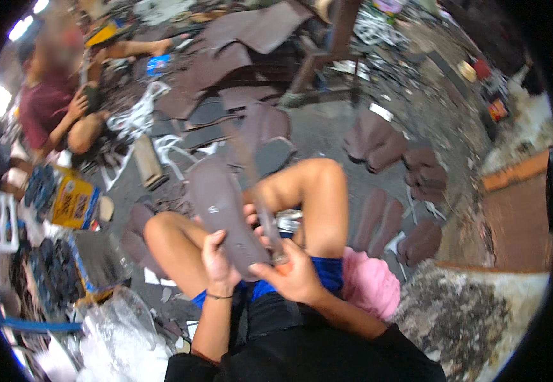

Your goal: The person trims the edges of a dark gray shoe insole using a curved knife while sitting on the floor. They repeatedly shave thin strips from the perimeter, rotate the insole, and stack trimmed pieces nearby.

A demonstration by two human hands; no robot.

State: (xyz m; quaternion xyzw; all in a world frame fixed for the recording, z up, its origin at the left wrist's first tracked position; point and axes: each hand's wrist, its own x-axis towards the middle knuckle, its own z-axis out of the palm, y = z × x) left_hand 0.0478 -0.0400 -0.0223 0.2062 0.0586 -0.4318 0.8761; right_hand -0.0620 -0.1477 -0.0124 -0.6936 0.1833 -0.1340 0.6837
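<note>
My left hand (218,261) is closed on the heel end of a brown shoe sole (216,197), its thumb along the left edge. The sole lies face up above my lap, its toe pointing away from me. My right hand (297,275) is wrapped round the handle of a long, thin knife (265,216), and its thumb rests by the sole's heel. Motion blurs the blade, which stands along the sole's right edge; whether it touches that edge I cannot tell. The knife's handle is mostly hidden in my fingers.
Brown sheets (257,28) and dark cut soles (206,111) cover the floor ahead. Stacked brown soles (375,140) lie to the right, near a pink cloth (371,283). A yellow-and-blue box (76,198) and clear plastic (123,337) are at left. Another person (50,111) sits far left.
</note>
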